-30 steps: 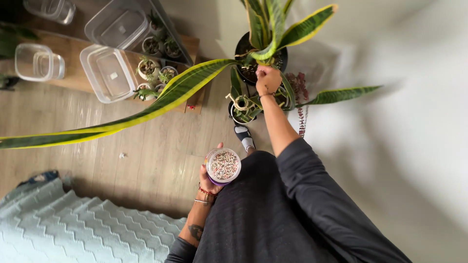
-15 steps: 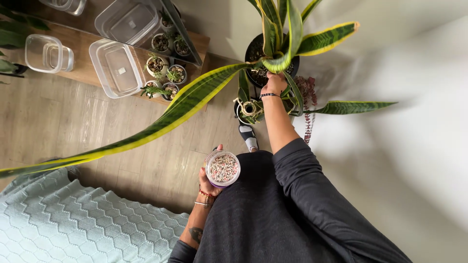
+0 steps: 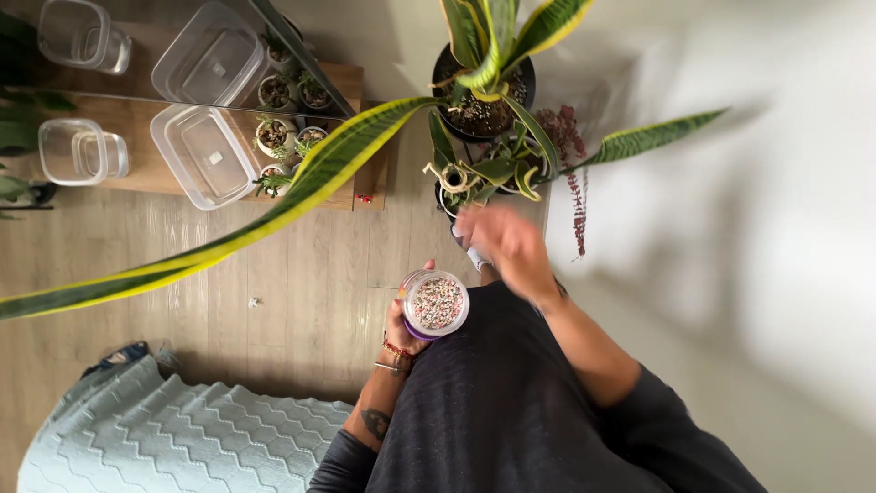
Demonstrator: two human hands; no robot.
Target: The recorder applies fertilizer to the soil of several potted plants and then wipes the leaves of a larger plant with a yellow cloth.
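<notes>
My left hand [image 3: 401, 330] holds a small clear jar [image 3: 435, 303] full of speckled pale granules, open side up, close to my body. My right hand [image 3: 505, 243] is blurred with motion just right of the jar, fingers loosely spread and nothing visible in them. Ahead of it stands a tall snake plant in a dark pot [image 3: 482, 91] with long green, yellow-edged leaves. One long leaf [image 3: 274, 215] stretches far to the left above the floor. A smaller pot [image 3: 453, 194] with a curled plant sits in front of the big one.
A low wooden board [image 3: 137, 137] at the upper left carries clear plastic tubs [image 3: 203, 151] and several small white plant pots [image 3: 276, 132]. A pale blue textured rug [image 3: 173, 438] lies at the lower left. A white wall [image 3: 748, 228] is on the right. A reddish trailing plant [image 3: 573, 173] hangs beside the pots.
My right hand has pulled back from the big pot's soil toward the jar. The view has shifted slightly. My left hand keeps the jar in the same place.
</notes>
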